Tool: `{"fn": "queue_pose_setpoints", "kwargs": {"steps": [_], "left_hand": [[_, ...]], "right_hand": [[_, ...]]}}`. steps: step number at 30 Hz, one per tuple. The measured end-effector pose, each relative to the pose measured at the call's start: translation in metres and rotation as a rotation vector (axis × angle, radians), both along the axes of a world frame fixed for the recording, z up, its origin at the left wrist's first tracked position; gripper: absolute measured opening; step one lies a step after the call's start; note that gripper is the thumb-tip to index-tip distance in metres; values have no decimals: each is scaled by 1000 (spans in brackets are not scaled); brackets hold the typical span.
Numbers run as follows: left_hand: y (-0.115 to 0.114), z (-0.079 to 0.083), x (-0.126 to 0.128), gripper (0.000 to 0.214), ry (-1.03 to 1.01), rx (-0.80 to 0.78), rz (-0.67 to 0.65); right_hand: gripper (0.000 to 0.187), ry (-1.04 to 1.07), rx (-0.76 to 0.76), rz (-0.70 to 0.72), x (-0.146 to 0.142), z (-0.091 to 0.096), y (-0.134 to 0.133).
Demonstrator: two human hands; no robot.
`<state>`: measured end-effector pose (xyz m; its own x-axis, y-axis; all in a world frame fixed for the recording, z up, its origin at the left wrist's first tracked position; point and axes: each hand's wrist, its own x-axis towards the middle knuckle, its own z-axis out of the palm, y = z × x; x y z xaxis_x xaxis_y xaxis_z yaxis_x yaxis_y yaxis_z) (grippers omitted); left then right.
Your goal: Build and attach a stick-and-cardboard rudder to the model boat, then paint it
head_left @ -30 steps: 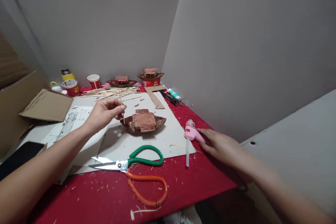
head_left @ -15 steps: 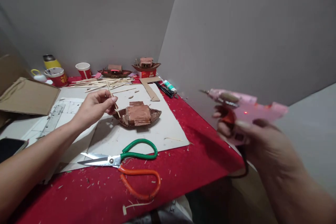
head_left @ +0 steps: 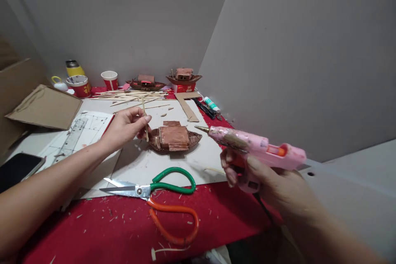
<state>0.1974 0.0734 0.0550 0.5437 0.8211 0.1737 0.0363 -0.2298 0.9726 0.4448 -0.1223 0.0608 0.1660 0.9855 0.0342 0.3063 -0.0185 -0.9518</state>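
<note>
glue gun has risen, barrel above right grip

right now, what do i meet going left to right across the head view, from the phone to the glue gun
Phone, ruler, left hand, nearest model boat, pink glue gun.

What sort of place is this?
Probably a small craft workspace for model-making: the right hand holds a pink glue gun, a model boat sits beyond open scissors, and thin wooden sticks lie farther back.
</note>
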Motion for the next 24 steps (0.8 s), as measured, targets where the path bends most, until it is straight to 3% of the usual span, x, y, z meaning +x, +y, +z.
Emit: {"fn": "queue_pose_setpoints", "kwargs": {"steps": [7,12,18,24], "left_hand": [[-2,7,-1,23,-63,-59,25],[-9,11,-15,26,-26,-47,99],[-19,6,-29,24,-53,-136,157],[-21,-2,-31,21,-148,-260,150]], "right_hand": [[37,238,110,48,-18,15,42],[39,309,161,65,-26,7,62],[44,240,0,129,-20,-11,61],[50,105,-72,141,-17,-16,54]]}}
